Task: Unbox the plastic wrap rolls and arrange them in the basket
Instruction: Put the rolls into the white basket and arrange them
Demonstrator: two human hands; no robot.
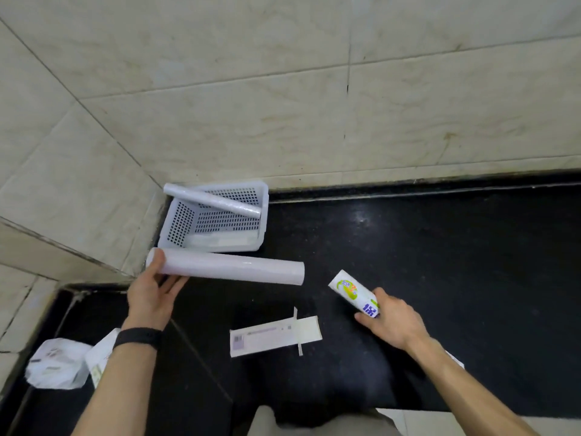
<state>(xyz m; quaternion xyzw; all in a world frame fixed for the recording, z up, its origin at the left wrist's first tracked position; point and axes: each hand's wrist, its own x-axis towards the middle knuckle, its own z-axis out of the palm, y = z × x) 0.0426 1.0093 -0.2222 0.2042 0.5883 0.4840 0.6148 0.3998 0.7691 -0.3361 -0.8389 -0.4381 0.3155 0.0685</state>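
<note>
My left hand (152, 291) grips the left end of a bare white plastic wrap roll (232, 271), held level just in front of the white perforated basket (263, 215). Another roll (213, 200) lies slanted across the basket's rim, and a further one (223, 240) rests along the basket's near inside wall. My right hand (391, 319) holds a printed white carton (353, 292) by its lower end, its open end pointing up-left toward the roll.
A flattened carton (275, 336) lies on the black counter (440, 262) between my hands. A crumpled white bag (58, 363) and another carton (102, 354) sit at the lower left. Tiled walls enclose the basket's corner at the back and left.
</note>
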